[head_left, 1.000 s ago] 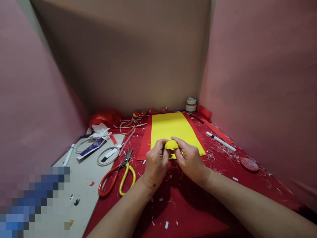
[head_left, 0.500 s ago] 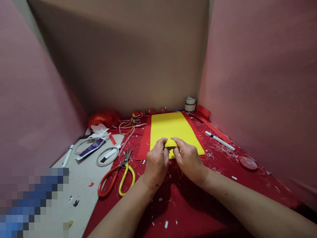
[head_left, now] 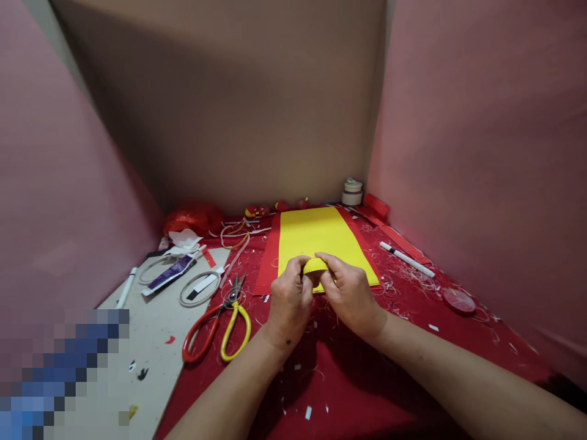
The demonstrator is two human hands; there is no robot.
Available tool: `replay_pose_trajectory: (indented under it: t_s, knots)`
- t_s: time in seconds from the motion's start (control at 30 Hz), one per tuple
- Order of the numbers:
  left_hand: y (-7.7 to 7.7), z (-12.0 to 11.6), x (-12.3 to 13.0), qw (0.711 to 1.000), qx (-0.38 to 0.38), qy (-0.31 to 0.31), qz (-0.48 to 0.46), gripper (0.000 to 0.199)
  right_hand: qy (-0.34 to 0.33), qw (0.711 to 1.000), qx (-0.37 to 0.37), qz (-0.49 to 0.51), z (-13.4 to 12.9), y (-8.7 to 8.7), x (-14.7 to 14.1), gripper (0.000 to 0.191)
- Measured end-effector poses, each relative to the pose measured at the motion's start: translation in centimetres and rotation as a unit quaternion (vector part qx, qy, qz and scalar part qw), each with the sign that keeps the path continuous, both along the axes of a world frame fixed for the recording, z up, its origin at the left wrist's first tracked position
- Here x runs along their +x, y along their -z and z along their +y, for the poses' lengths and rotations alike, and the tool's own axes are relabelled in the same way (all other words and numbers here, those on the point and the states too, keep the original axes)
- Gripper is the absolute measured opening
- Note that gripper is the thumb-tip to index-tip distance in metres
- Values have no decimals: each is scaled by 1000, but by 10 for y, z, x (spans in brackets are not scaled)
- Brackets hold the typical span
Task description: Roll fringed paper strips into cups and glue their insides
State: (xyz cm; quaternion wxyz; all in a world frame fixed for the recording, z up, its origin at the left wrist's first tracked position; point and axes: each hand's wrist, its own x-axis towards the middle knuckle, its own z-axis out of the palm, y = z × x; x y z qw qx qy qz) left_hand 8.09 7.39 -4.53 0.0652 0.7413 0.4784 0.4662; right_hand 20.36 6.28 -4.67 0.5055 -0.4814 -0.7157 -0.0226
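Note:
Between my two hands a ridged yellow strip (head_left: 315, 266) is bent into an arch. My left hand (head_left: 292, 292) pinches its left end, and my right hand (head_left: 347, 293) grips the right end; the fingertips partly hide both ends. Beneath and beyond them lies a stack of yellow sheets (head_left: 316, 232) on top of wider red sheets (head_left: 267, 263). Left of my left hand, scissors (head_left: 233, 299) with one red and one yellow handle rest with their blades slightly apart.
A grey board (head_left: 160, 342) on the left carries a purple-and-white packet (head_left: 169, 275), a ring of tape (head_left: 199, 289) and a white pen (head_left: 127, 288). At right are a black-and-white marker (head_left: 407, 260) and a round red lid (head_left: 459, 302). Thread scraps litter the red cloth (head_left: 348, 391).
The yellow strip has gone from a shallow curve to a steeper, rounder arch between my fingers. My hands have barely shifted, and the things around them stay put.

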Motion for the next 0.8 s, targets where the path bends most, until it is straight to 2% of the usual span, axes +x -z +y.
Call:
replay_pose_trajectory:
  t_s: [0.13, 0.3, 0.47, 0.57, 0.67, 0.73, 0.8]
  knots:
    - [0, 0, 0, 1000, 0, 1, 3, 19, 7, 999, 24, -30, 0, 0, 0, 35]
    - [-1, 0, -1, 999, -21, 29, -19, 17, -13, 1000, 28, -2, -1, 0, 0, 34]
    - [-1, -1, -1, 1000, 0, 18, -19, 22, -6, 997, 55, -59, -1, 0, 0, 36]
    - [-2, -1, -2, 996, -25, 57, -66, 16, -21, 998, 55, -13, -1, 0, -1, 35]
    - [-1, 1, -2, 988, -68, 84, -110, 14, -29, 999, 20, 12, 0, -1, 0, 32]
    - [0, 2, -1, 991, -66, 68, -93, 17, -25, 1000, 9, -5, 1, -1, 0, 32]
    - [1, 2, -1, 997, -30, 41, -59, 20, -9, 1000, 11, -22, 1, 0, 0, 32]
